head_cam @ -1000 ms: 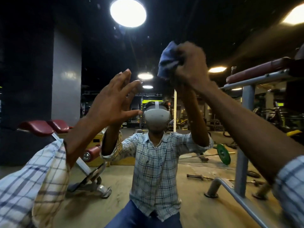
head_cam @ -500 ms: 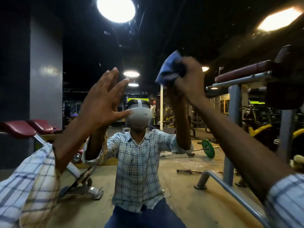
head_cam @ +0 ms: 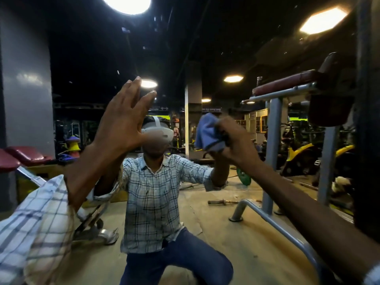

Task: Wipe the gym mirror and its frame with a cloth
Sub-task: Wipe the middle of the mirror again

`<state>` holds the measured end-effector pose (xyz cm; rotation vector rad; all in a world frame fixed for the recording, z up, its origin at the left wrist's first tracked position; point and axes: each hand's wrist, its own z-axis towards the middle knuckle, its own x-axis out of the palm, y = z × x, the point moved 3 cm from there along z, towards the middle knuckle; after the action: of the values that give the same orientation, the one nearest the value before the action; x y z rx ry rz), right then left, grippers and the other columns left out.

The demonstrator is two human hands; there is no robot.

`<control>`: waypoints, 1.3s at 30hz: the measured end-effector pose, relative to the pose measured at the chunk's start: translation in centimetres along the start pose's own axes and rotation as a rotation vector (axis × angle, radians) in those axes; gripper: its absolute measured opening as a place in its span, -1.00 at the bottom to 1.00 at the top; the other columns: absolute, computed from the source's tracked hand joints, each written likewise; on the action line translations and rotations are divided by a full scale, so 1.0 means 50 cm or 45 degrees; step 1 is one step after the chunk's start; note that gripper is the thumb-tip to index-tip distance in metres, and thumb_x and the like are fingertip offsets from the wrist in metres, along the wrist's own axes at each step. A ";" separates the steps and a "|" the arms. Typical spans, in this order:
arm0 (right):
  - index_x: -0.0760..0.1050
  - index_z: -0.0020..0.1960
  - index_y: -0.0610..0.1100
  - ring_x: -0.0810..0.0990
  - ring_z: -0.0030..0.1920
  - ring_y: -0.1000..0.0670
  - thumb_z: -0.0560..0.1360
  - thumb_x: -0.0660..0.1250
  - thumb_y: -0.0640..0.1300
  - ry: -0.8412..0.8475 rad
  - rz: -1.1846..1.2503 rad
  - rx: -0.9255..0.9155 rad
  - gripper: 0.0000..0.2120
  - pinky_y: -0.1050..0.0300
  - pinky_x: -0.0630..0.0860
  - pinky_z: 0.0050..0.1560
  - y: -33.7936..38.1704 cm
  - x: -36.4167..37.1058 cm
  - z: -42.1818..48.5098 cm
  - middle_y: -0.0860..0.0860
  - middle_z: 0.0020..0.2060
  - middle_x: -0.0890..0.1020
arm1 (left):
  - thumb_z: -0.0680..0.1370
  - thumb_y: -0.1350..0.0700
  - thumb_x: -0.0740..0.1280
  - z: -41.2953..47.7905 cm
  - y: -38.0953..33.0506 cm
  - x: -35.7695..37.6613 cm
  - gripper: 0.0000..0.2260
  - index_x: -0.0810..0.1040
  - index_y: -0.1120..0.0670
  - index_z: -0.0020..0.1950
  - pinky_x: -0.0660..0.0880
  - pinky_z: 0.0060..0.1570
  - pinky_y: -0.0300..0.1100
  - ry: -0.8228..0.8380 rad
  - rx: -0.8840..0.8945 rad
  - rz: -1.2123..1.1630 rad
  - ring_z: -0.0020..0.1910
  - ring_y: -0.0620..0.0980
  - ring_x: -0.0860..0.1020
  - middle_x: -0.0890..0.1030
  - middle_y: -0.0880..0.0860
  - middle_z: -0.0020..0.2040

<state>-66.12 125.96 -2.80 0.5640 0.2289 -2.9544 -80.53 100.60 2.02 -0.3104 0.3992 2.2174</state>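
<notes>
Against the large gym mirror (head_cam: 205, 48), somewhat right of its middle and at about head height, a crumpled blue cloth (head_cam: 207, 132) is pressed by the right hand (head_cam: 236, 140). Its fingers are curled round the bunched fabric, and most of the cloth is left bulging out toward the mirror's left edge. The left hand (head_cam: 123, 120) is raised left of the middle. Its fingers (head_cam: 131, 93) are held straight and only slightly parted, nothing is gripped, and the palm appears to be laid flat on the glass as a brace, though contact cannot be told for certain. A checked shirt sleeve (head_cam: 41, 223) is seen at the lower left corner, and a maroon padded rest on a grey steel stand (head_cam: 287, 83) toward the right. A dark upright band (head_cam: 368, 58) along the right edge may be the mirror's frame, but that cannot be settled. The step in hand is judged to be the wiping of the glass itself, with the central area being covered. The lower part, the upper corners and the frame are judged not yet done. For the next move, even pressure is called for as the cloth is swept in overlapping passes toward an edge. The cloth should be kept flat enough that bare knuckles are not dragged across the glass, and the brace hand should be shifted off any area to be wiped.
</notes>
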 end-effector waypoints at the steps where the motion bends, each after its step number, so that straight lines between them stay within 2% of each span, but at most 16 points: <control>1: 0.49 0.25 -0.18 0.49 0.17 0.11 0.45 0.49 -0.15 -0.192 -0.007 0.147 -0.60 0.36 0.44 0.22 -0.033 -0.026 -0.008 -0.03 0.20 0.54 | 0.41 -0.32 0.51 0.000 0.000 0.000 -0.04 0.13 -0.08 0.68 0.00 0.57 0.09 0.004 0.002 0.007 0.68 0.12 -0.08 -0.09 0.09 0.71; 3: 0.50 0.25 -0.16 0.54 0.18 0.10 0.49 0.45 -0.18 -0.626 0.042 0.523 -0.65 0.18 0.53 0.27 -0.083 -0.057 -0.045 -0.02 0.20 0.57 | 0.41 -0.32 0.51 0.002 0.003 0.000 -0.04 0.13 -0.08 0.68 -0.04 0.55 0.04 0.006 0.006 0.005 0.68 0.11 -0.09 -0.10 0.08 0.71; 5: 0.52 0.22 -0.15 0.57 0.16 0.08 0.50 0.44 -0.20 -0.822 0.172 0.754 -0.69 -0.01 0.59 0.22 -0.060 -0.019 -0.076 0.00 0.17 0.59 | 0.41 -0.32 0.51 0.002 0.002 0.000 -0.04 0.14 -0.08 0.68 -0.03 0.56 0.05 0.010 0.004 -0.004 0.68 0.11 -0.09 -0.10 0.08 0.71; 10: 0.49 0.18 -0.12 0.51 0.10 0.09 0.38 0.55 -0.17 -0.042 0.012 0.145 -0.58 0.24 0.55 0.13 0.060 0.059 -0.055 -0.03 0.13 0.54 | 0.41 -0.30 0.51 -0.004 0.005 -0.007 -0.07 0.19 -0.06 0.67 0.07 0.59 0.13 0.012 0.026 -0.057 0.68 0.13 -0.06 -0.10 0.09 0.71; 11: 0.49 0.20 -0.14 0.51 0.10 0.10 0.40 0.54 -0.17 -0.100 -0.015 0.167 -0.58 0.23 0.54 0.14 0.045 0.043 -0.037 -0.03 0.14 0.54 | 0.41 -0.30 0.51 -0.007 0.011 -0.010 -0.07 0.20 -0.06 0.67 0.07 0.59 0.14 0.018 0.028 -0.070 0.68 0.14 -0.05 -0.10 0.09 0.71; 15: 0.52 0.20 -0.17 0.51 0.02 0.26 0.49 0.44 -0.31 -0.839 0.184 0.789 -0.70 0.18 0.56 0.17 0.036 0.020 0.002 0.05 0.11 0.56 | 0.42 -0.29 0.52 -0.019 0.041 -0.021 -0.10 0.22 -0.07 0.65 0.11 0.58 0.19 0.024 0.049 -0.087 0.68 0.16 -0.05 -0.07 0.10 0.71; 17: 0.52 0.17 -0.16 0.53 0.06 0.15 0.48 0.45 -0.28 -0.647 0.172 0.575 -0.71 0.20 0.56 0.16 0.116 0.079 0.018 -0.04 0.13 0.57 | 0.41 -0.28 0.53 -0.023 0.053 -0.024 -0.09 0.22 -0.06 0.65 0.10 0.58 0.19 0.027 0.059 -0.075 0.68 0.16 -0.05 -0.08 0.10 0.71; 20: 0.49 0.22 -0.12 0.54 0.09 0.04 0.45 0.50 -0.18 0.093 -0.053 0.015 -0.62 0.20 0.56 0.13 0.198 0.144 0.022 -0.05 0.16 0.52 | 0.41 -0.27 0.53 -0.030 0.088 -0.034 -0.09 0.22 -0.06 0.65 0.10 0.58 0.19 0.014 0.045 -0.063 0.68 0.16 -0.04 -0.07 0.10 0.71; 21: 0.48 0.24 -0.12 0.54 0.10 0.02 0.43 0.51 -0.19 0.144 -0.134 -0.037 -0.58 0.17 0.56 0.12 0.185 0.138 0.034 -0.05 0.16 0.51 | 0.42 -0.28 0.53 -0.034 0.100 -0.038 -0.10 0.22 -0.06 0.65 0.11 0.57 0.19 0.017 0.056 -0.063 0.68 0.15 -0.04 -0.07 0.09 0.71; 23: 0.50 0.22 -0.14 0.52 0.10 0.08 0.46 0.51 -0.22 -0.131 -0.108 0.136 -0.62 0.23 0.53 0.15 0.146 0.102 0.064 -0.06 0.14 0.54 | 0.42 -0.28 0.53 -0.038 0.121 -0.043 -0.09 0.21 -0.07 0.65 0.12 0.57 0.21 0.029 0.073 -0.063 0.68 0.14 -0.05 -0.08 0.08 0.71; 26: 0.52 0.19 -0.16 0.48 -0.01 0.25 0.49 0.46 -0.29 -0.791 0.100 0.716 -0.70 0.28 0.53 0.18 0.122 0.071 0.079 0.01 0.11 0.55 | 0.40 -0.31 0.52 -0.036 0.136 -0.046 -0.09 0.22 -0.08 0.65 0.14 0.58 0.25 0.037 0.111 -0.068 0.68 0.15 -0.05 -0.07 0.09 0.71; 28: 0.52 0.14 -0.16 0.45 -0.04 0.24 0.48 0.47 -0.25 -0.741 0.090 0.574 -0.74 0.38 0.48 0.13 0.181 0.111 0.102 0.01 0.09 0.54 | 0.39 -0.31 0.52 -0.031 0.139 -0.044 -0.09 0.23 -0.07 0.64 0.15 0.57 0.26 0.028 0.129 -0.077 0.67 0.17 -0.02 -0.04 0.11 0.70; 32: 0.51 0.13 -0.16 0.49 0.07 0.12 0.43 0.48 -0.07 -0.113 0.055 0.116 -0.67 0.41 0.43 0.06 0.255 0.153 0.139 -0.08 0.09 0.56 | 0.38 -0.28 0.54 -0.034 0.157 -0.039 -0.06 0.22 -0.04 0.64 0.21 0.54 0.27 0.010 0.121 -0.141 0.68 0.15 -0.01 -0.02 0.10 0.70; 34: 0.51 0.16 -0.18 0.50 0.09 0.09 0.47 0.50 -0.14 -0.253 -0.041 0.160 -0.68 0.35 0.42 0.11 0.194 0.109 0.170 -0.09 0.11 0.56 | 0.38 -0.30 0.54 -0.036 0.164 -0.036 -0.05 0.20 -0.05 0.65 0.23 0.54 0.27 0.016 0.127 -0.148 0.68 0.12 -0.03 -0.02 0.08 0.70; 37: 0.51 0.22 -0.15 0.52 0.13 0.12 0.52 0.44 -0.21 -0.739 0.014 0.636 -0.71 0.20 0.53 0.20 0.095 0.027 0.186 0.00 0.17 0.56 | 0.37 -0.29 0.55 -0.035 0.165 -0.035 -0.05 0.20 -0.07 0.65 0.21 0.55 0.26 0.025 0.123 -0.185 0.68 0.10 -0.06 -0.04 0.05 0.71; 39: 0.50 0.21 -0.16 0.50 0.11 0.14 0.52 0.43 -0.24 -0.698 -0.052 0.562 -0.73 0.28 0.51 0.19 0.097 0.036 0.198 -0.03 0.17 0.56 | 0.37 -0.27 0.56 -0.033 0.161 -0.032 -0.04 0.20 -0.06 0.65 0.15 0.56 0.20 0.024 0.114 -0.183 0.68 0.08 -0.08 -0.06 0.05 0.71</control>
<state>-70.57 119.32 5.02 -0.2342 -0.4758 -3.0574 -85.71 94.03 2.49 -0.3022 0.4701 2.0513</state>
